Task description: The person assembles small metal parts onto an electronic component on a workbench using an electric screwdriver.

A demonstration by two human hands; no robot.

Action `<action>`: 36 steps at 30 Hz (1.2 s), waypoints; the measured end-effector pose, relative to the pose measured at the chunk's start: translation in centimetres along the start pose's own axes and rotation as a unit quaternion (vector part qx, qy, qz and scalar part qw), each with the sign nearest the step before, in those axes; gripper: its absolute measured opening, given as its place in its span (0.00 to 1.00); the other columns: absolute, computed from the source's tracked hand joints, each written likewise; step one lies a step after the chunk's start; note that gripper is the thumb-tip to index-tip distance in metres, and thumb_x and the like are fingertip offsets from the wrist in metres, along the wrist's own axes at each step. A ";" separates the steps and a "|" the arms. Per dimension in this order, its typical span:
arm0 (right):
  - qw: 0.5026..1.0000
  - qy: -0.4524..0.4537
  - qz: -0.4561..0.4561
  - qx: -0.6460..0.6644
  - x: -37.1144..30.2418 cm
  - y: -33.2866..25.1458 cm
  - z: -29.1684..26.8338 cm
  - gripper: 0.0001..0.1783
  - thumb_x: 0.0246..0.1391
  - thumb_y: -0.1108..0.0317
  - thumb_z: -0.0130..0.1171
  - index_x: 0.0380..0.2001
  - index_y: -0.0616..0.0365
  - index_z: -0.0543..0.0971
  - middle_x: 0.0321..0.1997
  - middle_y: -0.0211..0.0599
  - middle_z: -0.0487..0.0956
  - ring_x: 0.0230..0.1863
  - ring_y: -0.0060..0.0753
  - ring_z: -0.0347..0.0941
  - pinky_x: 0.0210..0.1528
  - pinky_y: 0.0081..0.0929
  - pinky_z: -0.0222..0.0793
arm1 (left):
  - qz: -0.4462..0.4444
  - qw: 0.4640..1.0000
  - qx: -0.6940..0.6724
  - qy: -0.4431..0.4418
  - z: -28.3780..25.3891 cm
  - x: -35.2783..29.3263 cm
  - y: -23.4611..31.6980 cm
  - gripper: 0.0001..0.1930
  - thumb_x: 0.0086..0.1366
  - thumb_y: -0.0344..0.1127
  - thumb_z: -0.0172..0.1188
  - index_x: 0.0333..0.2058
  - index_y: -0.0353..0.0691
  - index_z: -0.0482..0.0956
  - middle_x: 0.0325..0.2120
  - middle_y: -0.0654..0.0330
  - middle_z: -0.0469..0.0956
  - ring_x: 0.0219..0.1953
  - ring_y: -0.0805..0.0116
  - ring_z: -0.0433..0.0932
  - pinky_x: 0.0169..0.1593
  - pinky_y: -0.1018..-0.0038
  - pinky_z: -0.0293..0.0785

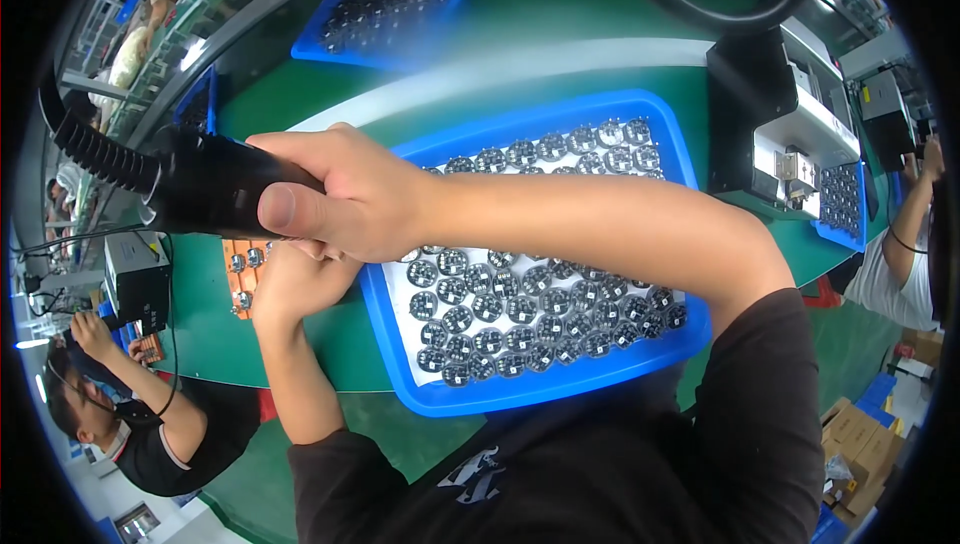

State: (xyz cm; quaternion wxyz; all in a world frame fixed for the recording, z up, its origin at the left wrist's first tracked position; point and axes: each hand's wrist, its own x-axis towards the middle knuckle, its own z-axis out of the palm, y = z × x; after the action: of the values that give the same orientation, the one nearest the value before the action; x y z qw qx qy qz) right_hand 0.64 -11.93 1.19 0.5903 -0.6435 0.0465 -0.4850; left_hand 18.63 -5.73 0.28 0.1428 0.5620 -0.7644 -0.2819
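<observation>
My right hand [350, 194] is wrapped round a thick black cylindrical tool [215, 184], thumb along its near side. A ribbed black hose [95, 154] runs from the tool's far end. The right forearm reaches leftward across a blue tray [540, 399] lined with white and filled with rows of small round circuit-board parts [520, 309]. My left hand [300, 289] is below the right one, beside an orange fixture [238, 289] holding several similar round parts. The right hand and the tool cover most of the left fingers, so their grip is hidden.
A second blue tray [385, 19] of dark parts sits at the far side of the green table [580, 14]. A black-and-silver machine [770, 124] stands at the right. A black ring-shaped frame [720, 19] hangs above. Co-workers sit to the left [150, 424] and right [905, 264].
</observation>
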 end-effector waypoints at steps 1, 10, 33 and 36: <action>1.000 0.000 0.000 0.000 0.0 -0.1 0.1 0.38 0.61 0.29 0.50 0.37 0.60 0.75 0.17 0.26 0.74 0.21 0.17 0.70 0.25 0.20 0.66 | 0.040 0.999 0.008 0.018 0.1 -0.1 -0.2 0.15 0.60 0.29 0.61 0.45 0.32 0.79 0.35 0.54 0.82 0.40 0.61 0.82 0.40 0.64 0.78; 0.996 0.034 0.019 0.080 0.4 -1.5 -0.9 0.34 0.67 0.34 0.44 0.47 0.59 0.73 0.22 0.29 0.73 0.19 0.15 0.66 0.20 0.17 0.62 | 0.005 0.998 -0.066 0.002 0.3 1.2 -0.5 0.08 0.56 0.29 0.61 0.34 0.33 0.84 0.21 0.49 0.79 0.21 0.60 0.77 0.28 0.66 0.73; 0.947 0.298 -0.097 -0.064 -23.2 -30.2 -10.6 0.43 0.62 0.29 0.48 0.57 0.62 0.67 0.19 0.27 0.68 0.13 0.20 0.62 0.15 0.20 0.62 | 0.267 0.957 0.008 0.109 0.0 1.9 3.2 0.10 0.56 0.24 0.58 0.35 0.32 0.86 0.16 0.54 0.76 0.16 0.63 0.72 0.23 0.69 0.65; 0.929 0.320 -0.135 -0.123 -22.0 -29.7 -11.9 0.49 0.54 0.17 0.37 0.50 0.56 0.71 0.18 0.26 0.68 0.11 0.19 0.62 0.14 0.20 0.62 | 0.249 0.956 0.076 0.133 -0.9 0.1 4.7 0.08 0.56 0.23 0.60 0.34 0.31 0.86 0.14 0.58 0.72 0.15 0.67 0.68 0.22 0.70 0.60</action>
State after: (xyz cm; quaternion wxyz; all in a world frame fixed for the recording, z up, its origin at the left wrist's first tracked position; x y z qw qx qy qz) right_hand -34.21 2.33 10.61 0.3891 -0.5216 0.2050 -0.7311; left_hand 15.44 -5.04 3.72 0.2655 0.3955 -0.8734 -0.1013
